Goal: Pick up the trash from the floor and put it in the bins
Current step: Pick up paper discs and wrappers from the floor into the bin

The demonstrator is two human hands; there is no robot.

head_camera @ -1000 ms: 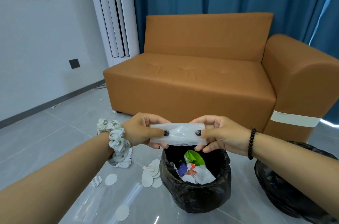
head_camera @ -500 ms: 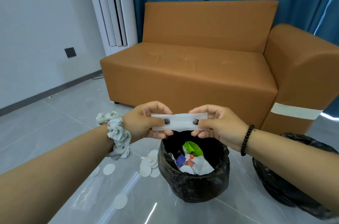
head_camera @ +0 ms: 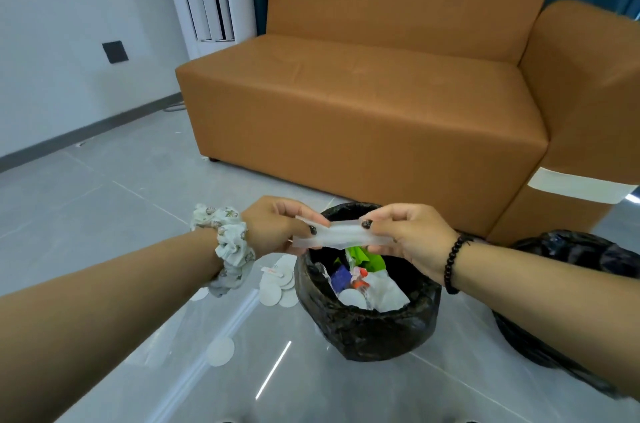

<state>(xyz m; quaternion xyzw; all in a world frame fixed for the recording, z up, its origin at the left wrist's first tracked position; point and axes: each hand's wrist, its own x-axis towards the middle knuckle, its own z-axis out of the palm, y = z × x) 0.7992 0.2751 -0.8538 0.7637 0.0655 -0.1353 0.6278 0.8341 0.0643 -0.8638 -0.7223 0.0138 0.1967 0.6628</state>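
I hold a thin white wrapper (head_camera: pixel 341 236) between my two hands, right over the open top of the small black bin (head_camera: pixel 367 325). My left hand (head_camera: pixel 277 230) pinches the left end of the wrapper with thumb and fingers curled on it. My right hand (head_camera: pixel 408 235) pinches the right end the same way. The wrapper is stretched flat between them and is a bit scrunched in the middle.

The small black bin stands on the floor (head_camera: pixel 104 215) just under my hands. It has a black bag in it. Inside I see white paper, a green scrap, a blue bit and something orange.

A second black bin bag (head_camera: pixel 568 260) sits on the floor to the right, partly hidden by my right arm.

Round white pads (head_camera: pixel 277 287) lie on the floor just left of the small bin, in a little pile. One more white pad (head_camera: pixel 220 351) lies alone, closer to me.

A brown sofa (head_camera: pixel 363 104) stands behind the bins.
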